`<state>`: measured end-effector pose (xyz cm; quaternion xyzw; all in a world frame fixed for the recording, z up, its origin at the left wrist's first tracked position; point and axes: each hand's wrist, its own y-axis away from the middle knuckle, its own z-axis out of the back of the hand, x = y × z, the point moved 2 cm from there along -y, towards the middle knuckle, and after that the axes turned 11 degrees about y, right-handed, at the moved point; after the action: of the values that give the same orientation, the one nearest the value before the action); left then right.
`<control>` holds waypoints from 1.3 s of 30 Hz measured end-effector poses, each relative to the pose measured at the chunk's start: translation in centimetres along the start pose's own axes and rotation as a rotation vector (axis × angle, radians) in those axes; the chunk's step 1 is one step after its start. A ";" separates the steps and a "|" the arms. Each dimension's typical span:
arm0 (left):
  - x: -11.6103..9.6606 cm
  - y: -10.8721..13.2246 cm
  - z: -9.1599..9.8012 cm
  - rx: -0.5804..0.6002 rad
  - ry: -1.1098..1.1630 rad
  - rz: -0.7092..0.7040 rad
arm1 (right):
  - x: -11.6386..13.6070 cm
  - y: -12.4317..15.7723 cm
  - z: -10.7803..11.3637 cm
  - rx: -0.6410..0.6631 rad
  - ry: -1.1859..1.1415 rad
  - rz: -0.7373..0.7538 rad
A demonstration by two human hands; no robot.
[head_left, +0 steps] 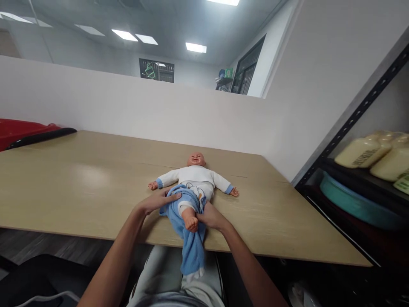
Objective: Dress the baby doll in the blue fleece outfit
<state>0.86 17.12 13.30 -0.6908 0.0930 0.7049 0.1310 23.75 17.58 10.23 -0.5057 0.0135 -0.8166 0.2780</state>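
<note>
While the white-topped plastic baby doll lies face-up, head toward the white wall, left hand and right hand grip its blue cloth trousers, overhanging the pale wooden desk; open surface flanks both sides.

Over the tabletop there is room to pass on both sides of the doll, while the white wall bars the back edge, a red object takes its left end, blue trousers hang over the front edge's middle, and a rack flanks the right edge.
</note>
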 end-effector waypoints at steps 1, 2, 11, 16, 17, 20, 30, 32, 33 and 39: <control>-0.5 -0.5 0.6 0.041 -0.053 -0.011 | 0.2 0.0 -0.3 0.007 -0.003 0.007; -0.9 -1.1 1.2 0.080 -0.104 -0.023 | 0.3 0.0 -0.7 0.018 -0.008 0.020; -1.7 -7.0 2.7 0.410 -0.267 -0.043 | -1.4 -1.1 -1.4 -0.034 0.098 0.079; 0.2 -7.6 4.1 0.437 -0.183 -0.047 | -2.5 -1.3 1.3 0.278 0.021 0.075; 0.8 -7.5 4.5 0.423 -0.151 -0.038 | -2.6 -1.4 1.8 0.344 0.008 0.058; 2.2 -7.4 5.2 0.401 -0.065 -0.015 | -3.3 -2.0 3.5 0.404 -0.010 -0.071; -2.4 -7.2 1.1 0.212 -0.527 -0.289 | -4.6 -4.0 5.2 0.189 -0.123 -0.211; -2.8 -7.4 -0.5 0.242 -0.618 -0.238 | -4.9 -3.8 5.1 0.159 -0.137 -0.215; -2.8 -7.6 -1.0 0.265 -0.641 -0.194 | -5.0 -3.6 5.2 0.169 -0.132 -0.212; -1.8 -9.1 -0.3 0.340 -0.534 -0.124 | -4.6 -3.3 7.7 0.409 0.081 -0.107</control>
<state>3.98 25.56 15.57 -0.4541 0.1298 0.8262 0.3070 30.25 24.53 11.25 -0.4056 -0.1684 -0.8355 0.3302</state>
